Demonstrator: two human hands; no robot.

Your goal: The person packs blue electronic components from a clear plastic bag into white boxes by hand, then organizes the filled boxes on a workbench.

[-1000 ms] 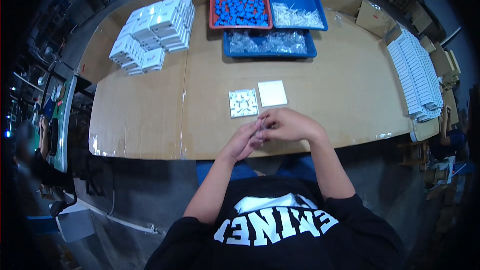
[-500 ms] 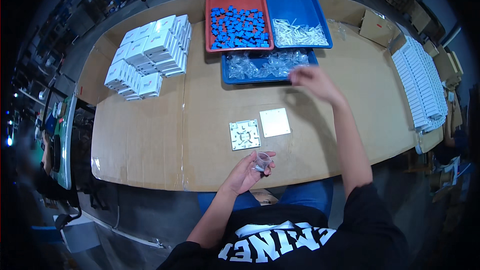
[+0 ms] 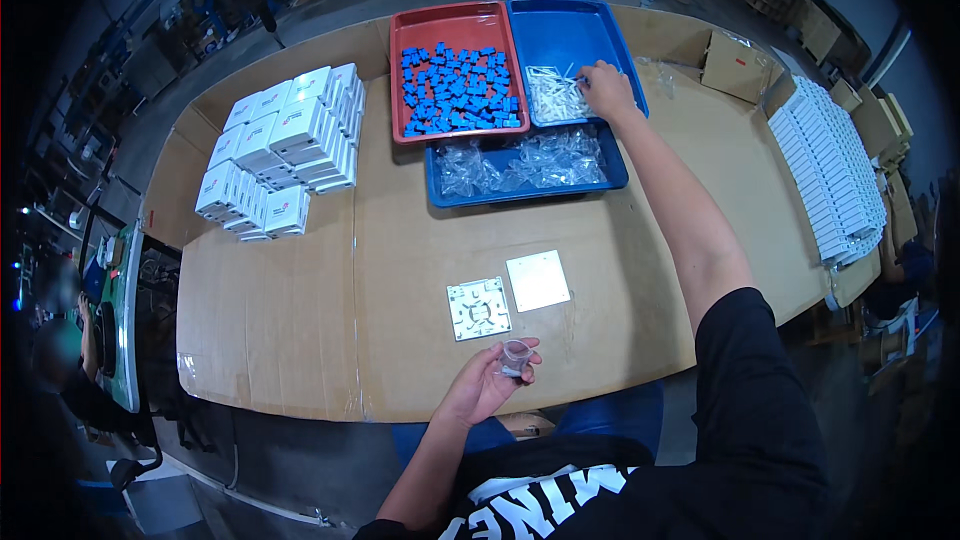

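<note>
A person's two bare hands work over a cardboard-covered tabletop (image 3: pixel 270 340). Near the middle of its near edge, the left hand (image 3: pixel 478 387) cradles a small clear plastic pouch (image 3: pixel 516 356), fingers and thumb curled loosely around it, its mouth facing up, probably so that whatever sits inside cannot spill; something pale lies in the bottom, too small to identify. The right arm stretches toward the far edge, where the right hand (image 3: pixel 608 92) dips into the near end of a blue tray (image 3: pixel 565 20), fingertips drawn close together among thin white sticks (image 3: pixel 552 98); whether they pinch one is unclear. To that tray's left, touching it, a red tray (image 3: pixel 448 22) holds small blue pieces (image 3: pixel 460 90). Just in front, a lower blue tray (image 3: pixel 520 198) carries crumpled clear plastic (image 3: pixel 560 162). Each sort has its own tray, likely to stay unmixed and within reach. Between trays and left hand, a white square base (image 3: pixel 479 309) with molded fittings faces up beside a plain white square plate (image 3: pixel 538 280), apparently kept directly before the person for easy access. White boxes (image 3: pixel 285 140) are stacked toward the far left corner, and rows of white pieces (image 3: pixel 828 175) line the right edge, leaving the middle for handling.
</note>
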